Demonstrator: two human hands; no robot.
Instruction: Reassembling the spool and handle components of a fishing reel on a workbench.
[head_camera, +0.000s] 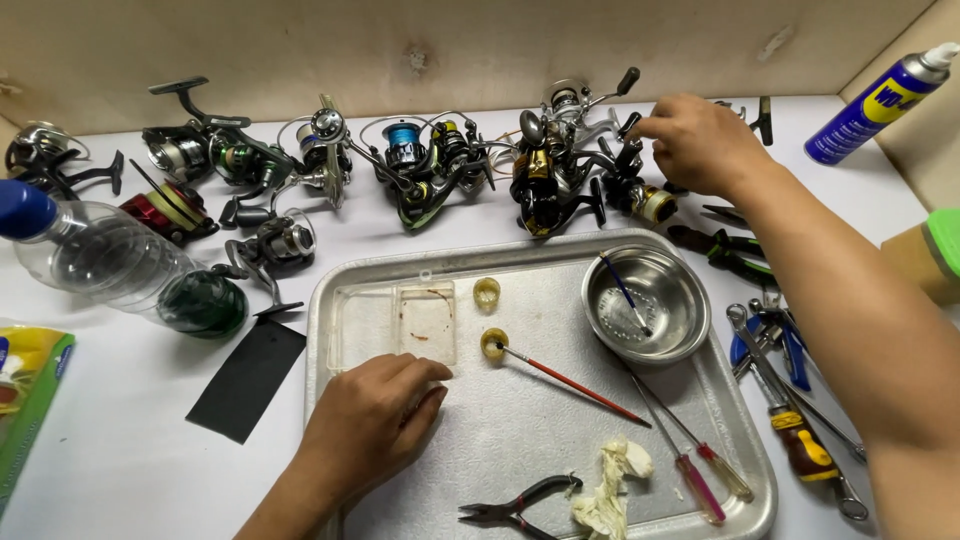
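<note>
The left hand (372, 415) rests loose and empty, knuckles down on the metal tray (540, 430) as if steadying it, while the right hand (700, 143) reaches across the tabletop (130, 440), fingers pinching the black-and-gold fishing reel (640, 195) in the back row.

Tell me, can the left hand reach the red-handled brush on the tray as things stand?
Probably yes: the left hand rests on the tray, and bare metal lies between it and the brush.
</note>
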